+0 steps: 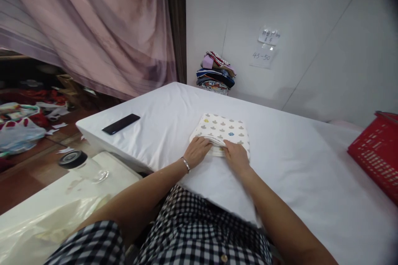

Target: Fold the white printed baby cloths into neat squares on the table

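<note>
A folded white cloth (222, 126) with a print of grey shapes, plus a yellow and a blue one, lies in layers on the white-covered table (289, 153). At its near left edge my left hand (197, 152), with a bracelet at the wrist, is closed on the cloth's upper layers. My right hand (236, 155) grips the same near edge farther right, fingers curled over it. Between the hands the edge is slightly lifted, with another layer below. My thumbs and the undersides of my fingers are partly hidden.
A black phone-like slab (121, 124) lies on the table's left. A red basket (377, 153) stands at the right. Folded clothes (216, 73) are stacked by the wall. A lidded glass jar (83, 167) lies on a lower surface at left, near plastic sheeting (62, 227).
</note>
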`<act>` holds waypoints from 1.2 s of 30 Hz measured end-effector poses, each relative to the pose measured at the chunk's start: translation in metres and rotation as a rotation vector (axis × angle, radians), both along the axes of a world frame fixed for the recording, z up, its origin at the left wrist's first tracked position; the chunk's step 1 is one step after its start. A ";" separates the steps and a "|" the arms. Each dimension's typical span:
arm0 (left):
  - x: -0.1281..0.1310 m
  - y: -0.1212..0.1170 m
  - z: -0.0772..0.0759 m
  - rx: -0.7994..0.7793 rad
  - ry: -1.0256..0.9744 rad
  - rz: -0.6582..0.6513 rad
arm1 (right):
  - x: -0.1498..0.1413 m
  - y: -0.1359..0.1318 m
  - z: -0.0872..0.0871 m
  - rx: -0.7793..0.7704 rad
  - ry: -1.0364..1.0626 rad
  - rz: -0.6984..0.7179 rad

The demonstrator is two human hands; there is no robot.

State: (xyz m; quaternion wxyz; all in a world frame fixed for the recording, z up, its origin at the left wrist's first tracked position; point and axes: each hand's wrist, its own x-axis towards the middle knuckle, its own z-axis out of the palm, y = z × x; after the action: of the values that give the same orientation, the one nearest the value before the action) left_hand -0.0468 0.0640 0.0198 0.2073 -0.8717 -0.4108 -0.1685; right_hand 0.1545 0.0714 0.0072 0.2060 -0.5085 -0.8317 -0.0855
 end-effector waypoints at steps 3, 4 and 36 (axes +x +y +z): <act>0.002 0.003 0.001 0.000 0.023 -0.013 | 0.000 -0.001 -0.001 0.001 -0.003 -0.010; 0.001 0.004 0.002 -0.002 0.034 -0.025 | -0.001 -0.002 0.000 0.001 -0.003 -0.013; -0.009 0.001 0.007 -0.009 -0.287 -0.002 | -0.005 -0.014 0.004 0.021 0.039 0.087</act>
State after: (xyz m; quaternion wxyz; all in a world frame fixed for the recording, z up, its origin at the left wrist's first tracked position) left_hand -0.0557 0.0652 0.0263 0.1423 -0.8400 -0.4361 -0.2899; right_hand 0.1492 0.0574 0.0109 0.2309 -0.4714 -0.8478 -0.0752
